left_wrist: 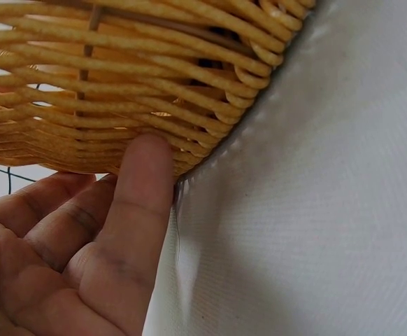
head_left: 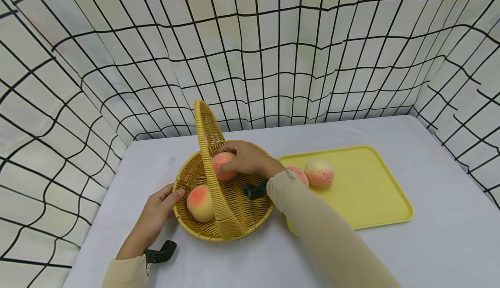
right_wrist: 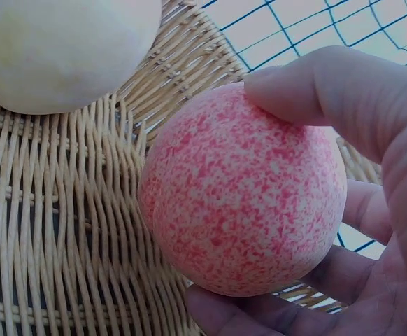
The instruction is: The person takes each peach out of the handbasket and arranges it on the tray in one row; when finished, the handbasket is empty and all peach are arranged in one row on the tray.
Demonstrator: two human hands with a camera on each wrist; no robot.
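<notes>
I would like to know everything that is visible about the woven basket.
The basket is round, open-topped and yellow-brown, woven from strands that look like wicker or plastic. One tall arched handle spans it. It stands upright on the white table cover, left of the yellow tray. One peach rests inside; the right grip holds a redder peach within it. The left grip holds its left rim.

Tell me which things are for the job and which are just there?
In use, it seems: right hand holding a speckled peach; left hand on the wicker basket; peach inside; probably yellow tray, two peaches.
Just there: black net, white table.
</notes>
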